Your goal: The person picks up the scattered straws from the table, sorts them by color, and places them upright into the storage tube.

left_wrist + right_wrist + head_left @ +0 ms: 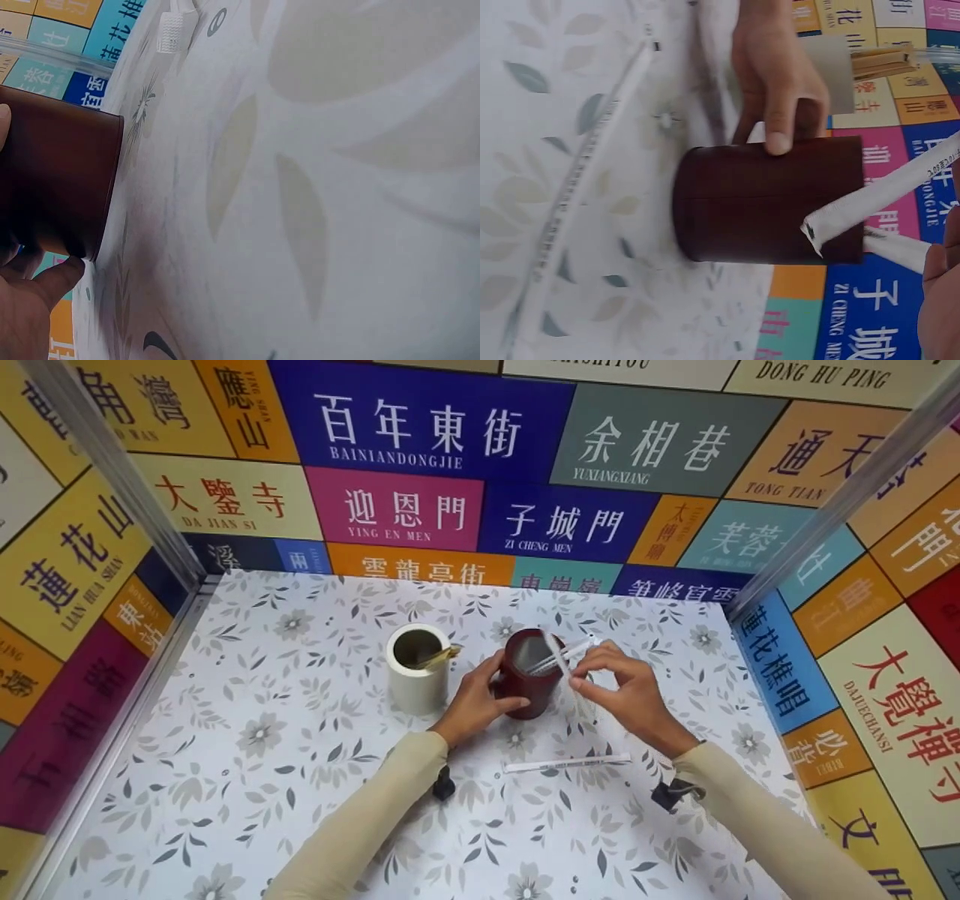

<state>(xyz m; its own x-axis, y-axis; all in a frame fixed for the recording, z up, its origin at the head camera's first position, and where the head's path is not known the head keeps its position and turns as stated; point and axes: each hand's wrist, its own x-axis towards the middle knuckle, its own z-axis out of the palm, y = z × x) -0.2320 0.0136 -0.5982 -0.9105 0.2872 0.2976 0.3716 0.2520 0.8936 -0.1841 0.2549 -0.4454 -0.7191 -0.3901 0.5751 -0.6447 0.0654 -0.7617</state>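
Observation:
My left hand (pixel 472 697) grips the side of a dark red-brown cylindrical holder (pixel 534 694), thumb in front, on the table. In the left wrist view its fingertips (pixel 64 277) sit at the base of the holder. White wrapped straws (pixel 551 661) lean inside, their ends past the rim. Over the right side of that rim, my right hand (pixel 626 690) pinches another wrapped straw (pixel 885 184) with printing on it. This straw slants across the outside of the holder in the right wrist view. One more wrapped straw (pixel 570 764) lies flat on the table in front.
Left of the holder stands a white cylindrical cup (pixel 416 694) with thin wooden sticks (pixel 442 655) leaning out to the right. The table carries a leaf-and-flower patterned cover (pixel 315 810). Panels with coloured signs (pixel 390 510) enclose the back and both sides.

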